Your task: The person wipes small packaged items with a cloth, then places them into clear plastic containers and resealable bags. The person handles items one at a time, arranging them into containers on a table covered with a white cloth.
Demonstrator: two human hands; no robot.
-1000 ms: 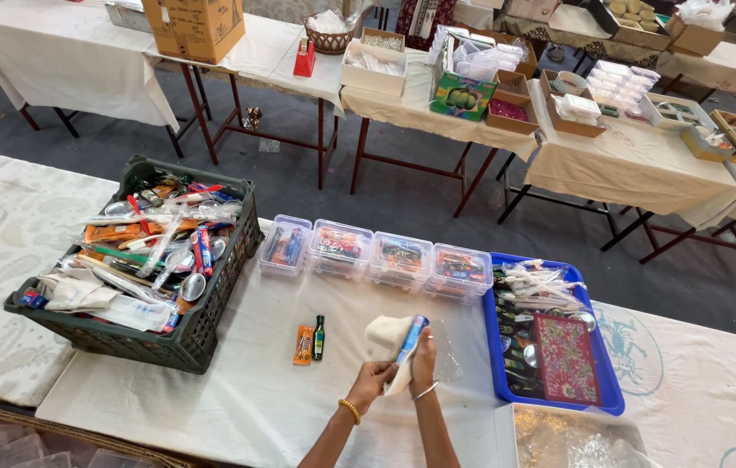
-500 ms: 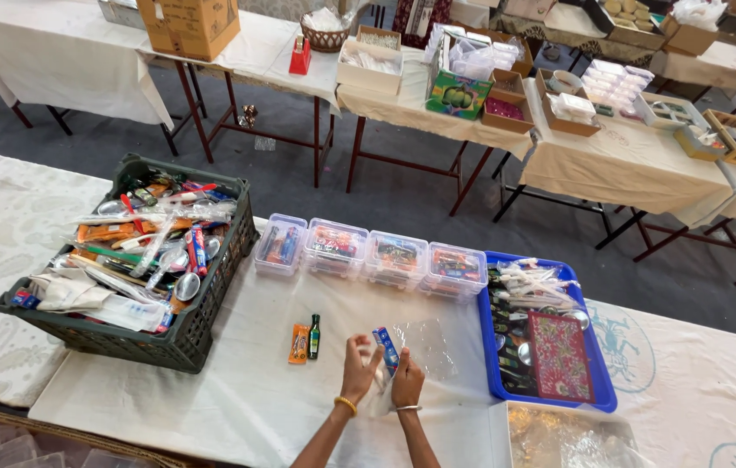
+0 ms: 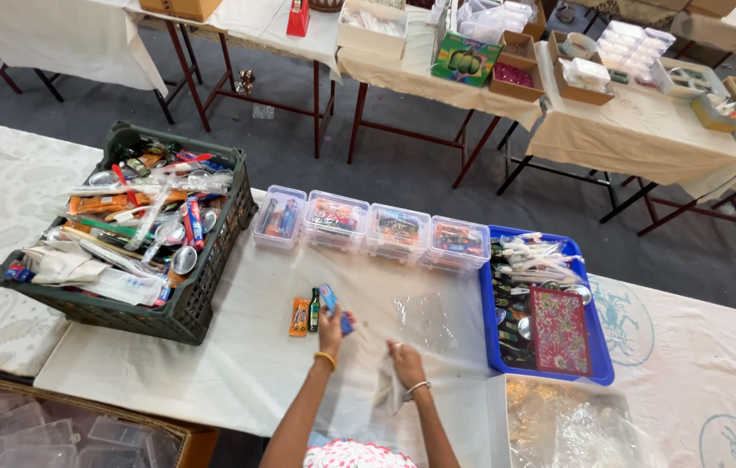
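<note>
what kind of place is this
Probably a kit-packing hall: cloth-covered trestle tables, a dark green plastic crate full of wrapped sachets and spoons, and four clear lidded plastic boxes of sorted small items.

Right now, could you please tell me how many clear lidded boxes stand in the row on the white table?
4, side by side between the dark crate and the blue tray: first, second, third, fourth. None seems hidden.

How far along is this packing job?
Done: the crate already brims with sealed packets. In hand: the left hand holds a blue sachet beside two small items, while the right hand pins a clear bag. Left: plenty of stock in the four tubs and blue tray.
</note>
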